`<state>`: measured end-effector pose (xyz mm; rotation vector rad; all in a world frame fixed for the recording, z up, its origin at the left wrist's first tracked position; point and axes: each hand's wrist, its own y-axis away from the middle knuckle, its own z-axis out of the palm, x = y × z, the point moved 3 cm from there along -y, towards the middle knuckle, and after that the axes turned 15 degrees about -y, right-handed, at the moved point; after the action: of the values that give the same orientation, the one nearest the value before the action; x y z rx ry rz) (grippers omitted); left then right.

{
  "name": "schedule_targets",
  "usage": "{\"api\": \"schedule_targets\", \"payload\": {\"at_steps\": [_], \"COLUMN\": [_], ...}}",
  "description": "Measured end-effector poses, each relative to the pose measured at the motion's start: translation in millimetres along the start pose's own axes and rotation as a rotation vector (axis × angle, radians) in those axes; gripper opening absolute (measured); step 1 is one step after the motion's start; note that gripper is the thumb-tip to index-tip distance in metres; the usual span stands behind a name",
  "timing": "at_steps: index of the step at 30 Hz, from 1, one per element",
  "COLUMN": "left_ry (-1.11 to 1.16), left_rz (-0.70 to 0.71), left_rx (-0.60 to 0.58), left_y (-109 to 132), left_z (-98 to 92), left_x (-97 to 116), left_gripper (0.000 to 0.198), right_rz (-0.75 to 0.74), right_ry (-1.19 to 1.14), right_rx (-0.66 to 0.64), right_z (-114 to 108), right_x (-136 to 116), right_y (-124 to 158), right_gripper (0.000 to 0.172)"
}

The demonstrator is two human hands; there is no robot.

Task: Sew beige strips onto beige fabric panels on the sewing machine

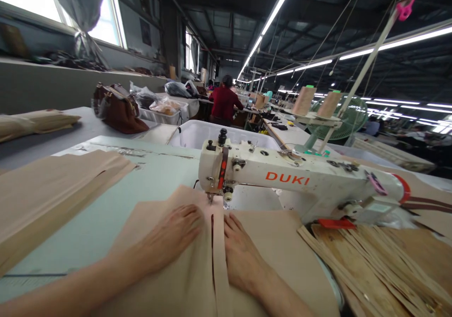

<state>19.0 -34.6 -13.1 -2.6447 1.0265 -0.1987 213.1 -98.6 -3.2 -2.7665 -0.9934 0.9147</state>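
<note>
A large tan fabric panel (169, 270) lies under the needle and presser foot (211, 198) of a white sewing machine (254, 171) marked DUKI. Along its middle runs a narrow tan strip (221, 260), with a dark slit-like gap on the strip's left side. Flat on the panel, left of that gap, rests my left hand (178, 232), fingers stretched toward the needle. My right hand (243, 256) presses down just right of the strip, its fingers extended and fingertips near the strip's edge. Neither hand grips anything.
More tan panels (63, 180) are stacked on the left of the pale green table (165, 166). Long tan strips (381, 265) lie at right. Behind are a brown handbag (120, 109), a white bin (190, 131), thread cones (303, 100), a green fan (349, 117) and a person in red (224, 102).
</note>
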Motion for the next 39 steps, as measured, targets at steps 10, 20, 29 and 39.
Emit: {"api": "schedule_targets", "payload": {"at_steps": [10, 20, 29, 39], "left_ry": [-0.001, 0.006, -0.025, 0.059], "left_rz": [0.037, 0.100, 0.093, 0.103], "left_rx": [-0.098, -0.083, -0.113, -0.072], "left_y": [1.3, 19.0, 18.5, 13.7], "left_z": [4.5, 1.2, 3.0, -9.0], "left_x": [-13.3, -2.6, -1.1, 5.4], "left_gripper": [0.048, 0.046, 0.045, 0.057], "right_rz": [0.030, 0.047, 0.051, 0.121], "right_ry": [0.030, 0.044, 0.029, -0.130], "right_rx": [-0.018, -0.041, -0.039, 0.342], "right_z": [-1.4, -1.6, 1.5, -23.0], "right_x": [-1.5, -3.5, -3.2, 10.5], "right_y": [-5.2, -4.6, -5.3, -15.3], "right_gripper": [0.057, 0.058, 0.056, 0.035]}}
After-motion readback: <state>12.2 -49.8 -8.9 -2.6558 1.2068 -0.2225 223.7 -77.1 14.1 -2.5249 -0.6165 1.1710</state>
